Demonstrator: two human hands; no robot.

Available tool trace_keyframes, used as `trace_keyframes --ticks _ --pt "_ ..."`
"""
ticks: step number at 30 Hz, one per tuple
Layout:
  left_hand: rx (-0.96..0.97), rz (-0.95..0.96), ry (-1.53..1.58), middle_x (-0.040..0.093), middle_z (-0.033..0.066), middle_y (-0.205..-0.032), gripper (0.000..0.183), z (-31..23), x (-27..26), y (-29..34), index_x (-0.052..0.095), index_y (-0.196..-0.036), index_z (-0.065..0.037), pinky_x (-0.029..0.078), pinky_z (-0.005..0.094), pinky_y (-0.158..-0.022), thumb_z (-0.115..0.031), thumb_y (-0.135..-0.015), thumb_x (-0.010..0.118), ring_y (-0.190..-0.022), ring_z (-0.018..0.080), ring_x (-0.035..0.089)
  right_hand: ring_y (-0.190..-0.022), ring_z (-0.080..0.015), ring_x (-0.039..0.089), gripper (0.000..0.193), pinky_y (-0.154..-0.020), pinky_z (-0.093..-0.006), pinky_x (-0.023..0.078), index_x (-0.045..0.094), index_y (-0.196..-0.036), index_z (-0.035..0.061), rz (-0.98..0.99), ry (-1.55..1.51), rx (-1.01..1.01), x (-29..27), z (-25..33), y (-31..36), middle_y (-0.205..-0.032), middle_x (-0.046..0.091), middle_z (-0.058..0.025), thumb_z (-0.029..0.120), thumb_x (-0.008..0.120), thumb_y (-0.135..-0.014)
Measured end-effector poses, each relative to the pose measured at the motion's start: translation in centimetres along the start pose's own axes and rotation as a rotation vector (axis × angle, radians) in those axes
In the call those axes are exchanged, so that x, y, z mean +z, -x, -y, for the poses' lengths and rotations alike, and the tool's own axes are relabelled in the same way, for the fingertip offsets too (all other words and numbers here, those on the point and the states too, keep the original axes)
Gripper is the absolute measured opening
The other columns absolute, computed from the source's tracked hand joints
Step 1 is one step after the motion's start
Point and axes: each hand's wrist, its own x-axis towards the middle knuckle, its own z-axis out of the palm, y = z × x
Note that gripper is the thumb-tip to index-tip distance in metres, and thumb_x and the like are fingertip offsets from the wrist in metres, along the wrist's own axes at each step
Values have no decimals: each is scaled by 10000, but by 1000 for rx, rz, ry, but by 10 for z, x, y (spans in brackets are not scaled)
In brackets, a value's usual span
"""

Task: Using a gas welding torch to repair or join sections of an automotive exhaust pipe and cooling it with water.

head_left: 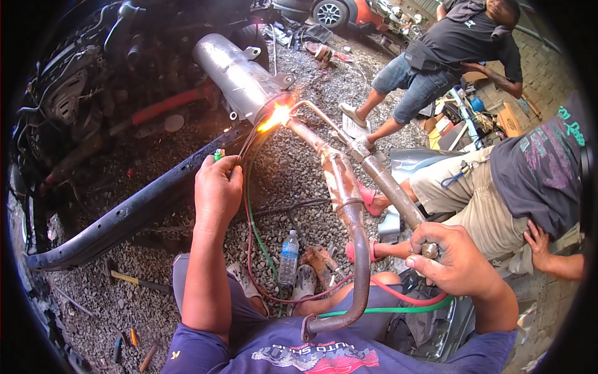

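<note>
My right hand [453, 260] is closed round the handle end of a gas torch [391, 186], whose bent thin tip reaches up and left. A bright orange flame [278, 116] burns where a silver muffler [230, 71] meets a rusty exhaust pipe [341, 181]. Closed in a pinch, my left hand [218, 187] holds thin metal filler rods [248, 142] that run up to the flame. A small green object [218, 153], perhaps a lighter, pokes out above its fingers. The pipe curves down towards my lap and ends in a flange [308, 327].
Red [398, 293] and green hoses [398, 310] loop over my legs. A water bottle [289, 258] stands on gravel between my feet. Left lies a dark metal beam [143, 202] beside an opened vehicle [68, 93]. Two people stand right, one in shorts [470, 193], one in jeans [414, 87].
</note>
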Motion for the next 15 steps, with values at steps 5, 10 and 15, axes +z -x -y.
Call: trace_keyframes --ticks 5,10,15 --pt "27 -36 7 732 234 -1072 245 1 -1 4 843 -1183 11 591 476 -921 -88 -976 756 -995 416 747 -862 -297 744 180 -833 -406 578 719 -1067 -7 -6 -10 -9 2 -4 3 -947 746 -154 88 822 -953" --pt "31 -18 -13 732 235 -1066 249 -7 -1 14 841 -1191 10 591 484 -923 -80 -974 759 -993 418 745 -857 -291 752 173 -826 -400 580 715 -1064 2 -11 -7 -47 6 -14 14 -964 752 -157 80 826 -957" --pt "-49 31 -18 771 251 -1242 249 -20 -7 28 857 -1208 -16 570 433 -1076 -89 -982 780 -1195 400 759 -855 -274 751 166 -823 -399 581 713 -1061 5 -31 17 -62 15 -29 31 -971 756 -156 84 824 -966"
